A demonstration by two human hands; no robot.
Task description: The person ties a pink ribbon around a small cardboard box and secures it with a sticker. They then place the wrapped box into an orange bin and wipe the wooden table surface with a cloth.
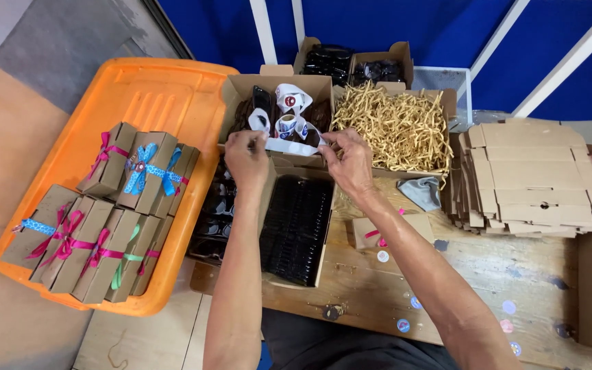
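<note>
Both my hands reach over an open cardboard box [241, 89] at the back of the wooden table. My left hand [247, 156] and my right hand [348, 159] each pinch an end of a white strip of round stickers [289, 145], stretched between them. More of the sticker strip [290, 103] lies coiled in that box on dark items. Below my hands sits a box of black plastic trays [296, 229]. A small closed brown box with pink ribbon [392, 229] lies on the table under my right forearm.
An orange tub lid [149, 89] at left carries several brown gift boxes [104, 226] tied with pink, blue and green ribbons. A box of tan paper shreds [395, 127] stands behind my right hand. Flat cardboard blanks [529, 178] are stacked at right. Loose stickers dot the table [488, 274].
</note>
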